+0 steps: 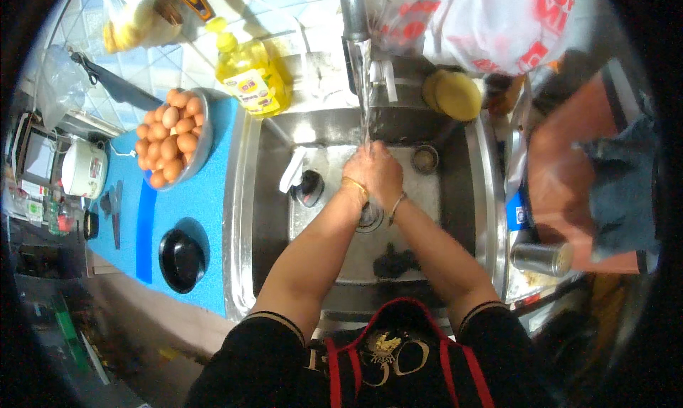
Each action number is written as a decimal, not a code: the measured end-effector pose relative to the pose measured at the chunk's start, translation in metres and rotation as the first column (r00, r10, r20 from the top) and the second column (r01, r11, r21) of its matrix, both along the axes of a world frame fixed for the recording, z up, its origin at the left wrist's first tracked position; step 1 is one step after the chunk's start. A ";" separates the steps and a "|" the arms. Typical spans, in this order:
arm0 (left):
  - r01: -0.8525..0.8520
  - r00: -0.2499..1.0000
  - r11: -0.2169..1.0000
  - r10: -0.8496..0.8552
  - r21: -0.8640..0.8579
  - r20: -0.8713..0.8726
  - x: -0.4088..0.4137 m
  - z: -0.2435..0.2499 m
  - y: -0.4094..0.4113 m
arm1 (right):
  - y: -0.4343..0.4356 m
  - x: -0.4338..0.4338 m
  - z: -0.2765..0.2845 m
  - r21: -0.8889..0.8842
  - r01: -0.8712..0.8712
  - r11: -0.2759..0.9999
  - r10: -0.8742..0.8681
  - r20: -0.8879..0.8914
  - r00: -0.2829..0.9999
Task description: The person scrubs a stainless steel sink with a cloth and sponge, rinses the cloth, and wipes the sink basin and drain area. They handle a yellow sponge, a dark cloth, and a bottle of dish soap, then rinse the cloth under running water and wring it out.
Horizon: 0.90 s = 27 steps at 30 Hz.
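Water runs from the faucet (355,13) in a stream onto my two hands, which are pressed together over the stainless steel sink (453,194). My left hand (356,169) and my right hand (386,173) touch each other, and their fingers are blurred and partly hidden under the water. No object shows between them. Just below the hands is the round drain (370,217). A black item (308,188) and a white-handled thing (293,169) lie in the sink to the left, and a small round metal cup (425,159) stands to the right.
On the blue counter (213,216) left of the sink are a bowl of brown eggs (169,136) and a black bowl (182,260). A bottle of yellow liquid (253,80) stands behind the sink. White plastic bags (480,24) and a yellow sponge (458,96) sit back right; a metal shaker (541,259) lies at right.
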State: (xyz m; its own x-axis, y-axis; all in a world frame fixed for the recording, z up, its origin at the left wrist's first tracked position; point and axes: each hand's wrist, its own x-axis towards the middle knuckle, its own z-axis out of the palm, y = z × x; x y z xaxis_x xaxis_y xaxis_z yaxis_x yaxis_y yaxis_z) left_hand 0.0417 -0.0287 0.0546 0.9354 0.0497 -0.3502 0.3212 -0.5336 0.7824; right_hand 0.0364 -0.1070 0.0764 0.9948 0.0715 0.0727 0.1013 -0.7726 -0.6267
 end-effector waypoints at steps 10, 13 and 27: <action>-0.109 0.985 -0.293 -0.158 -0.950 -0.065 -0.022 -0.099 0.030 | 0.008 -0.043 0.007 0.460 -0.335 0.822 0.271 0.201 0.941; -0.256 0.940 -0.261 0.157 -0.931 -0.303 -0.038 -0.078 0.007 | 0.013 -0.039 0.011 0.471 -0.238 0.850 0.186 0.156 0.970; -0.283 0.956 -0.461 -0.066 -0.841 -0.285 -0.025 -0.116 0.038 | 0.007 -0.069 0.008 0.320 -0.228 0.919 0.208 0.097 0.973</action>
State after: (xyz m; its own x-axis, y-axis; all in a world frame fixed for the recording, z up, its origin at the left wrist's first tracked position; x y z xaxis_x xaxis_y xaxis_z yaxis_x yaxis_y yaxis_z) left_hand 0.0171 0.0096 -0.0614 0.9068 -0.3950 -0.1473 0.3991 0.9169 -0.0019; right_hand -0.0328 -0.0997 0.0848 0.9503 0.2484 0.1875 0.2889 -0.4801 -0.8282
